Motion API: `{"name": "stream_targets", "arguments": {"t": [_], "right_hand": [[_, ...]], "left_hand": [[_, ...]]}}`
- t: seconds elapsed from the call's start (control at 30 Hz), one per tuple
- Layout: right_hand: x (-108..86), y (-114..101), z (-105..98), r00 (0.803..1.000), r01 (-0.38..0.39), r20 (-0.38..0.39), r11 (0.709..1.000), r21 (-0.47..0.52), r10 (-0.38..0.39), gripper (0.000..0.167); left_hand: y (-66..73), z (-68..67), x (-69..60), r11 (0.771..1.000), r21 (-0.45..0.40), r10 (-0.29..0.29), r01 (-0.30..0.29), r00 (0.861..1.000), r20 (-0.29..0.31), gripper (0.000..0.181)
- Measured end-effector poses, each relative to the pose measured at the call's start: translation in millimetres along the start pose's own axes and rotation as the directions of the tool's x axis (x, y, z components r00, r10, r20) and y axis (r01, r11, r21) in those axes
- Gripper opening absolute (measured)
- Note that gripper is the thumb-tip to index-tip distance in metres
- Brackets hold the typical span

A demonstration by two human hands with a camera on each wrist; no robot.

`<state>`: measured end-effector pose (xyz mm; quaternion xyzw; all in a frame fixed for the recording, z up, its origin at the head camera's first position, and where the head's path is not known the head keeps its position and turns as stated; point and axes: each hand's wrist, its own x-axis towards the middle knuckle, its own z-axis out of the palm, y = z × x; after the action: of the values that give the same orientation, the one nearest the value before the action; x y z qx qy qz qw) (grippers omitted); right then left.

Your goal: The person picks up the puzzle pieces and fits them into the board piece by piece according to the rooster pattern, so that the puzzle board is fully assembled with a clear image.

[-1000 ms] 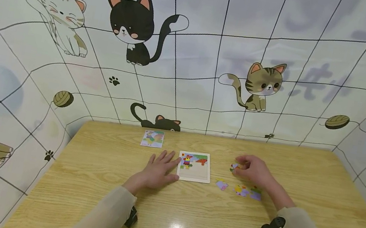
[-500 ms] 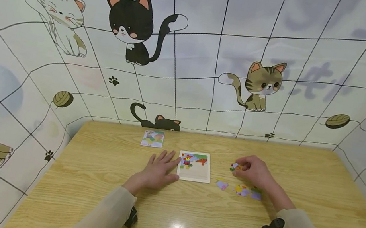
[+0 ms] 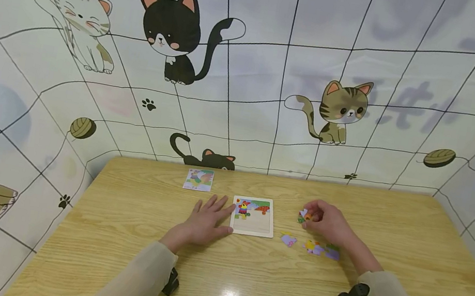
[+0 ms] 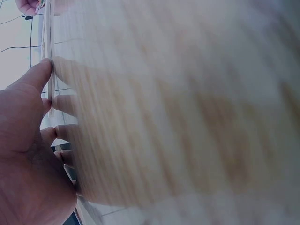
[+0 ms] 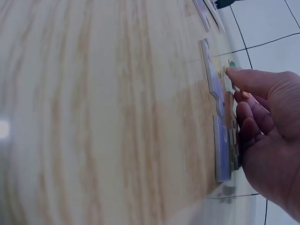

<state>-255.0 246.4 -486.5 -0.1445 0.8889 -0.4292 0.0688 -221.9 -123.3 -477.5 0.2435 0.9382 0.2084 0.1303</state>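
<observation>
A square puzzle board (image 3: 252, 228) with a pale frame lies mid-table, its upper part filled with coloured pieces and its lower part bare. The left hand (image 3: 204, 221) rests flat with spread fingers, thumb and index touching the board's left side; in the left wrist view the left hand (image 4: 33, 145) has its thumb against the board's edge. To the right, the right hand (image 3: 327, 223) pinches a colourful puzzle piece (image 3: 303, 216). In the right wrist view the right hand (image 5: 276, 117) holds it between thumb and fingers, above loose pieces (image 5: 221, 150).
Loose pieces lie in front of the right hand, among them a purple one (image 3: 288, 240) and a yellow and purple one (image 3: 313, 247). A picture card (image 3: 198, 180) lies at the back left of the wooden table (image 3: 270, 289). Behind stands a cat-patterned wall (image 3: 257, 83).
The piece in the right hand has turned slightly between the fingers, showing more green and orange. The left hand and the board have stayed in place.
</observation>
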Motion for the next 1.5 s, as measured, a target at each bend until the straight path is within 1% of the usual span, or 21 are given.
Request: {"name": "stream_targets", "arguments": {"t": [0.13, 0.27, 0.4, 0.63, 0.73, 0.93, 1.07, 1.17, 1.33, 1.5], "right_hand": [[0.9, -3.1, 1.6, 0.999, 0.022, -0.032, 1.0, -0.005, -0.022, 0.033], [5.0, -5.8, 4.3, 0.996, 0.014, -0.088, 0.999, -0.033, -0.017, 0.022], [10.2, -13.8, 10.3, 0.994, 0.031, -0.108, 0.999, -0.013, -0.032, 0.017], [20.5, -34.5, 31.9, 0.995, 0.065, -0.077, 0.995, 0.077, -0.059, 0.017], [24.7, -41.9, 41.4, 0.995, 0.083, -0.055, 0.992, 0.096, -0.077, 0.02], [32.4, -54.2, 59.6, 0.997, 0.072, -0.039, 0.986, 0.148, -0.066, 0.019], [39.3, -64.6, 73.8, 0.997, 0.071, -0.031, 0.982, 0.173, -0.067, 0.017], [43.7, -69.4, 83.2, 0.998, 0.058, -0.027, 0.984, 0.168, -0.054, 0.016], [45.1, -72.2, 91.9, 0.999, 0.024, -0.027, 0.991, 0.135, -0.021, 0.016], [45.2, -73.6, 95.2, 1.0, 0.023, -0.023, 0.997, 0.072, -0.021, 0.025]], "left_hand": [[0.0, -0.2, 0.1, 1.0, 0.001, -0.005, 0.005, 1.0, 0.003, 0.065], [-0.7, 0.7, 0.7, 1.0, 0.003, -0.005, 0.005, 1.0, 0.003, 0.065], [-2.0, 2.1, 2.0, 1.0, 0.006, -0.008, 0.008, 1.0, 0.001, 0.065], [-3.9, 4.3, 3.4, 1.0, 0.016, -0.011, 0.011, 1.0, -0.002, 0.066], [-3.6, 4.5, 3.7, 1.0, 0.015, -0.009, 0.009, 1.0, -0.003, 0.066], [-3.9, 4.9, 3.8, 1.0, 0.013, -0.009, 0.009, 1.0, -0.003, 0.066], [-4.9, 3.1, 2.9, 0.999, 0.033, -0.018, 0.019, 1.0, -0.003, 0.067], [-4.8, 2.0, 2.2, 0.999, 0.04, -0.02, 0.02, 1.0, -0.003, 0.067], [-2.9, 2.2, 2.3, 1.0, 0.027, -0.013, 0.013, 1.0, 0.001, 0.066], [-2.4, 2.2, 2.6, 1.0, 0.027, -0.013, 0.013, 1.0, -0.001, 0.066]]}}
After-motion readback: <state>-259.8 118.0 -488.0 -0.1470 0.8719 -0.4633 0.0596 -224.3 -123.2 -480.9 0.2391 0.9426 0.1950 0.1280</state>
